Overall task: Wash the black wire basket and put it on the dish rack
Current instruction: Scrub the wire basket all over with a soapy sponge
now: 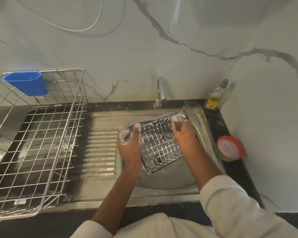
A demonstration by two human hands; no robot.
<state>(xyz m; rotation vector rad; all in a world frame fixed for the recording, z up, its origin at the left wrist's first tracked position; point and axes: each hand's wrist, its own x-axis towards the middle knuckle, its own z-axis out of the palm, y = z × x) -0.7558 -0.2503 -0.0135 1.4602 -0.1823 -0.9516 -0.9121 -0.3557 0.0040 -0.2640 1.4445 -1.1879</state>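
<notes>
Black, soapy wire basket [159, 143] tilting over the steel sink [170, 182]: left hand [130, 146] gripping its edge, right hand [182, 130] (foam-covered) scrubbing, grip unclear.

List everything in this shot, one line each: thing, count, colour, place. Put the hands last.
wire basket: 1, black, soapy, held over the sink
sink: 1, steel, centre right
faucet: 1, chrome, behind the sink
dish rack: 1, silver wire, left on the drainboard
cutlery cup: 1, blue, hung on the rack's back rim
detergent bottle: 1, clear with yellow label, back right corner
soap tub: 1, red and green, right counter
left hand: grips the basket's left edge
right hand: sudsy, on the basket's far end
</notes>
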